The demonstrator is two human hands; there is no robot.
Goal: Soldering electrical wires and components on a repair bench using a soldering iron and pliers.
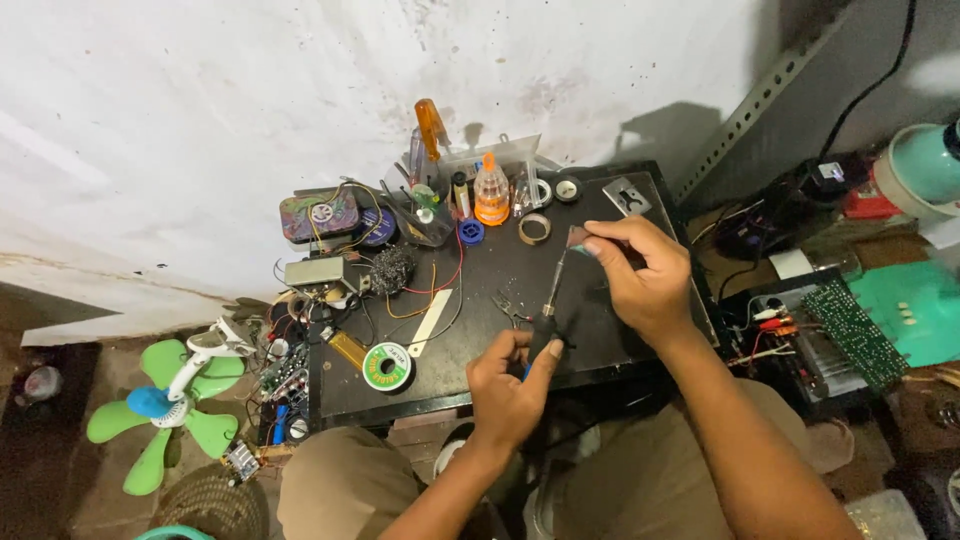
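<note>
Green solder spool [386,366], steel wool [393,268], tape roll [534,229] near soldering iron [551,300]

Head view, steeply down, close over table [400,395]

Just beyond the right hand's fingers [600,243] lies a tan ring of tape [534,229], and past it stands an orange-bottomed clear plastic bottle [491,192]. Left of the left hand's fingers [515,345] sits a green-labelled spool of silver solder wire [386,366]. Further left lies a green-bladed plastic fan with a blue hub [160,405]. The square tabletop [340,385] under both hands is black.
</note>
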